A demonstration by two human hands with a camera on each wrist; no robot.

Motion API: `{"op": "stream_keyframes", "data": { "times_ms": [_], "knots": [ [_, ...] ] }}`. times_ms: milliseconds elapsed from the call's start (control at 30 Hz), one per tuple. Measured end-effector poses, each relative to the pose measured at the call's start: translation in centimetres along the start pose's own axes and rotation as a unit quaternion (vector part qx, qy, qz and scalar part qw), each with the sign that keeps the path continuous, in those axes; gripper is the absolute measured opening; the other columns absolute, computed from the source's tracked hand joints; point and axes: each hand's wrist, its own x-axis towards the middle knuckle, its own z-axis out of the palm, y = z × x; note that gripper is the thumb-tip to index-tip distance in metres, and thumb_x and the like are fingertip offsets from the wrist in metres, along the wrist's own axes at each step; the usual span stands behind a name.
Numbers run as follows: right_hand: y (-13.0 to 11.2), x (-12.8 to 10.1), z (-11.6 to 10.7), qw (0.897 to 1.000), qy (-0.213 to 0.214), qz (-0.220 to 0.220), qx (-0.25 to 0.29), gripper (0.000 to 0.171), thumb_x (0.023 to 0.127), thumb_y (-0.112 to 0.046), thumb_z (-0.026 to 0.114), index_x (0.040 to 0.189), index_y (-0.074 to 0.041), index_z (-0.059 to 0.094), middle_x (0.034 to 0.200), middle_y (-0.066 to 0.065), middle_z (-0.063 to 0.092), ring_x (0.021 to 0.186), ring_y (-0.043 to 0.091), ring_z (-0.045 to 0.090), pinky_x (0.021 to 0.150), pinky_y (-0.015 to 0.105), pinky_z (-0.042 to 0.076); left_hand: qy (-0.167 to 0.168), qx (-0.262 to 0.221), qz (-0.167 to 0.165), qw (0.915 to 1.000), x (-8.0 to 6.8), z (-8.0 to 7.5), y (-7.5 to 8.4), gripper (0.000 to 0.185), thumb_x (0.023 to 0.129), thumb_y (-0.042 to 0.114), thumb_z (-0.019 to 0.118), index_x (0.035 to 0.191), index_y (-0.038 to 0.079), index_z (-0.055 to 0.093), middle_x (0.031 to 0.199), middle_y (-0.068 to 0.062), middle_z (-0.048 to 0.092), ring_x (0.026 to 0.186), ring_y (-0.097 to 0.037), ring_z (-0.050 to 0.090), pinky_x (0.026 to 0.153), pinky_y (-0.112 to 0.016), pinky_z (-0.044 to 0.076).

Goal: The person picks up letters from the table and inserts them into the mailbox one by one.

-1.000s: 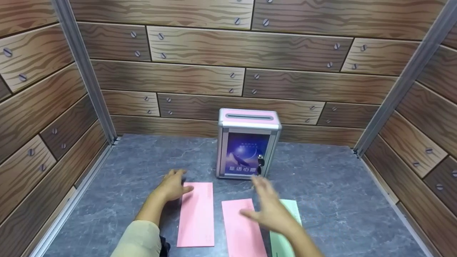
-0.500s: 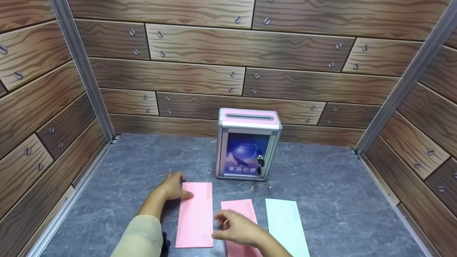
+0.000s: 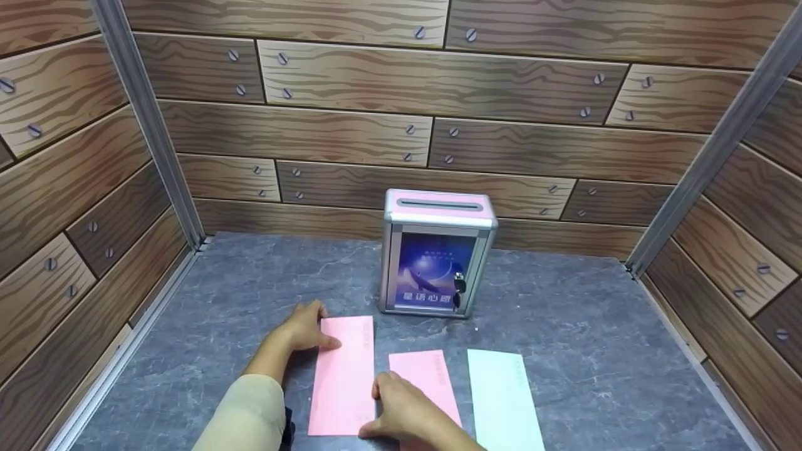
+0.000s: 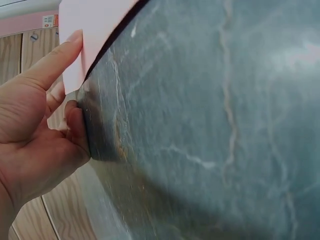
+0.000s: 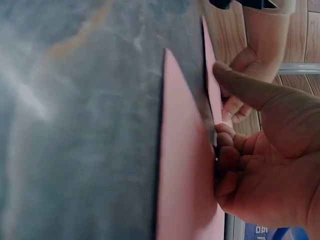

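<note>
Three envelopes lie in a row on the grey marbled table. My left hand (image 3: 304, 329) holds the far left corner of the left pink envelope (image 3: 343, 382), its thumb on top and fingers at the edge. In the left wrist view that envelope (image 4: 102, 27) bends up slightly at the corner. My right hand (image 3: 404, 407) grips the same envelope's near right side, thumb at the bottom corner and fingers curled along the right edge. Under the right hand lies the second pink envelope (image 3: 426, 369), partly covered. A pale green envelope (image 3: 504, 401) is to its right.
Behind the envelopes stands an upright pink-topped box (image 3: 432, 269) with a slot in its lid, a whale picture on its door and keys hanging from the lock. Wood-patterned walls (image 3: 351, 131) enclose the table (image 3: 564, 326) at the back and both sides.
My right hand has come left and down from above the second pink and green envelopes to the left envelope's near right edge. That envelope's far edge has shifted slightly; my left hand stays there.
</note>
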Motion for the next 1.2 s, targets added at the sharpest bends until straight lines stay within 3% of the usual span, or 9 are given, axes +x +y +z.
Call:
{"op": "stream_keyframes", "data": {
  "times_ms": [100, 200, 300, 400, 567, 800, 967, 1067, 1200],
  "knots": [
    [0.0, 0.0, 0.0, 1.0, 0.0, -0.003, -0.022, 0.057, 0.071, -0.04, 0.102, 0.097, -0.018, 0.056, 0.091, -0.008, 0.052, 0.076, 0.01, 0.047, 0.072, 0.03, 0.048, -0.005, -0.033, -0.001, 0.9994, 0.0, 0.0, -0.2, 0.056, 0.082, 0.022, 0.095, 0.119, 0.008, 0.056, 0.132, -0.022, 0.053, 0.116, -0.034, 0.055, 0.106, -0.054, 0.052],
    [0.0, 0.1, 0.0, 1.0, -0.009, 0.003, -0.016, 0.058, 0.071, -0.039, 0.102, 0.098, -0.018, 0.056, 0.092, -0.007, 0.051, 0.077, 0.011, 0.047, 0.072, 0.031, 0.047, -0.018, -0.094, 0.004, 0.9954, 0.1, -0.2, -0.7, 0.044, 0.087, 0.014, 0.085, 0.118, 0.007, 0.054, 0.12, -0.014, 0.055, 0.109, -0.029, 0.053, 0.097, -0.043, 0.05],
    [0.2, 0.1, 0.0, 1.0, -0.01, 0.002, -0.012, 0.059, 0.071, -0.039, 0.102, 0.098, -0.019, 0.055, 0.092, -0.007, 0.051, 0.078, 0.011, 0.047, 0.073, 0.031, 0.046, -0.039, -0.166, 0.009, 0.9854, 0.2, -0.4, -1.6, 0.032, 0.095, 0.008, 0.072, 0.121, 0.007, 0.053, 0.112, -0.007, 0.052, 0.101, -0.023, 0.051, 0.086, -0.033, 0.043],
    [0.4, 0.2, 0.1, 1.0, -0.01, 0.0, -0.006, 0.059, 0.07, -0.04, 0.102, 0.098, -0.019, 0.054, 0.092, -0.007, 0.05, 0.078, 0.011, 0.047, 0.072, 0.03, 0.044, -0.058, -0.217, 0.009, 0.9745, 0.1, -0.6, -2.4, 0.025, 0.103, 0.009, 0.064, 0.124, 0.009, 0.052, 0.111, -0.004, 0.049, 0.098, -0.021, 0.049, 0.082, -0.031, 0.041],
    [0.6, 0.2, 0.2, 1.0, -0.017, 0.006, 0.005, 0.061, 0.071, -0.042, 0.102, 0.101, -0.02, 0.054, 0.093, -0.007, 0.051, 0.08, 0.012, 0.048, 0.073, 0.031, 0.044, -0.073, -0.251, 0.014, 0.9652, -0.1, -0.7, -3.0, 0.024, 0.107, 0.018, 0.063, 0.126, 0.011, 0.05, 0.109, -0.003, 0.048, 0.102, -0.022, 0.049, 0.086, -0.035, 0.039],
    [0.7, 0.3, 0.1, 1.0, -0.017, 0.01, 0.004, 0.07, 0.07, -0.043, 0.103, 0.113, -0.02, 0.053, 0.101, -0.006, 0.056, 0.088, 0.012, 0.052, 0.083, 0.036, 0.053, -0.046, -0.296, 0.013, 0.9541, -0.4, -0.3, -2.9, 0.02, 0.107, 0.016, 0.063, 0.123, 0.009, 0.056, 0.112, -0.003, 0.054, 0.113, -0.022, 0.052, 0.099, -0.038, 0.039],
    [0.6, 0.2, 0.1, 1.0, -0.014, 0.015, 0.008, 0.09, 0.069, -0.045, 0.103, 0.135, -0.011, 0.052, 0.128, 0.01, 0.067, 0.117, 0.026, 0.067, 0.109, 0.049, 0.056, -0.024, -0.332, 0.023, 0.9426, -0.6, 0.1, -2.5, 0.012, 0.106, 0.01, 0.061, 0.116, 0.006, 0.057, 0.1, 0.0, 0.055, 0.103, -0.018, 0.053, 0.096, -0.034, 0.041],
    [0.6, 0.2, 0.1, 0.999, -0.019, 0.015, 0.023, 0.114, 0.071, -0.042, 0.103, 0.156, 0.0, 0.041, 0.153, 0.028, 0.058, 0.143, 0.04, 0.059, 0.123, 0.057, 0.047, -0.016, -0.353, 0.034, 0.9351, -0.7, 0.3, -2.1, 0.01, 0.105, 0.008, 0.061, 0.113, 0.004, 0.056, 0.095, 0.002, 0.055, 0.095, -0.015, 0.055, 0.09, -0.03, 0.047],
    [0.7, 0.3, -0.1, 0.999, -0.015, 0.003, 0.05, 0.126, 0.071, -0.034, 0.103, 0.164, 0.006, 0.029, 0.163, 0.033, 0.047, 0.152, 0.044, 0.051, 0.127, 0.058, 0.042, -0.023, -0.392, 0.041, 0.9189, -1.0, 0.2, -1.2, 0.011, 0.107, 0.008, 0.059, 0.116, 0.004, 0.054, 0.098, 0.001, 0.059, 0.091, -0.014, 0.062, 0.083, -0.029, 0.057]
  ]
}}
